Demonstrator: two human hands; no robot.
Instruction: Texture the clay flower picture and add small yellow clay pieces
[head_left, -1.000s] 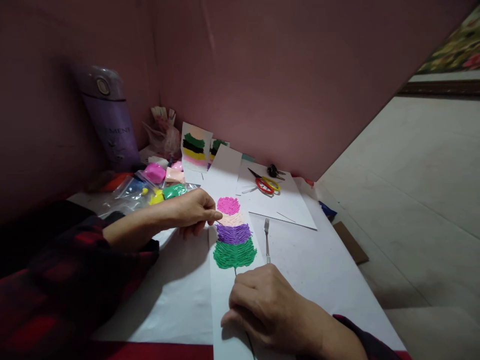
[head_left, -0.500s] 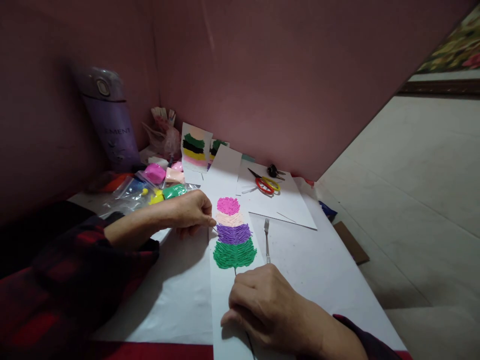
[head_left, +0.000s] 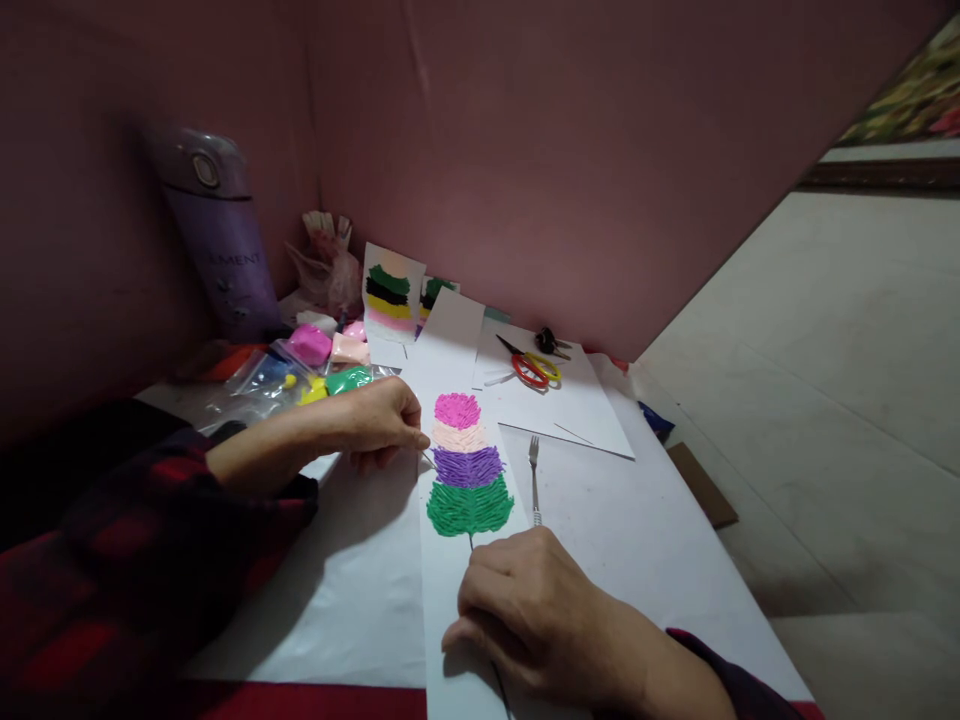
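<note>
A long white paper strip [head_left: 450, 590] lies in front of me with a clay feather [head_left: 468, 465] on it, banded pink, peach, purple and green. My left hand [head_left: 379, 420] is pinched on a thin pointed tool whose tip touches the strip's left edge beside the purple band. My right hand [head_left: 536, 615] rests curled on the lower part of the strip, just below the green band, pressing it down. A metal fork [head_left: 533, 480] lies right of the feather, its handle running under my right hand.
Bags of coloured clay [head_left: 315, 365] sit behind my left hand. A purple flask [head_left: 221, 240] stands at the back left. Red-and-yellow scissors [head_left: 534, 368] lie on a white sheet [head_left: 570, 405]; finished striped cards [head_left: 390, 292] lean on the pink wall. The table edge drops off at right.
My left hand has drawn back slightly to the left, from the peach band to the strip's edge by the purple band. The right hand has not moved.
</note>
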